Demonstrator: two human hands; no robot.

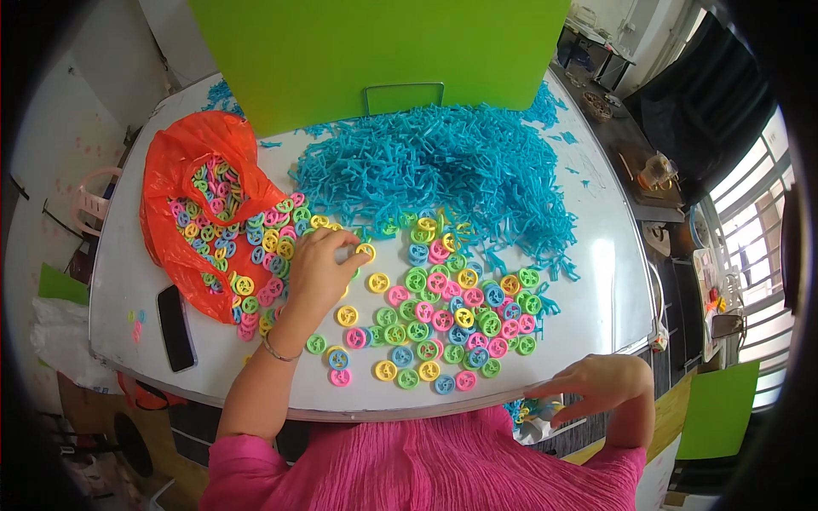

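My left hand (322, 266) reaches over the white table, thumb and fingers pinched on a small yellow plastic wheel (366, 251) with spokes. Around it lie loose pink, green, blue and yellow wheels, among them another yellow wheel (378, 282) just below its fingertips. A large spread of these wheels (442, 320) covers the table's middle front. At the right part of the front edge is my right hand (607, 381), its fingers stretched out toward the left and partly below the edge. No held thing shows in it.
An orange-red plastic bag (162, 213) lies open at the left, spilling more wheels. A phone (175, 328) rests beside it. Behind the wheels is a heap of blue plastic pieces (434, 162), backed by a tall green panel (375, 51) with a metal handle.
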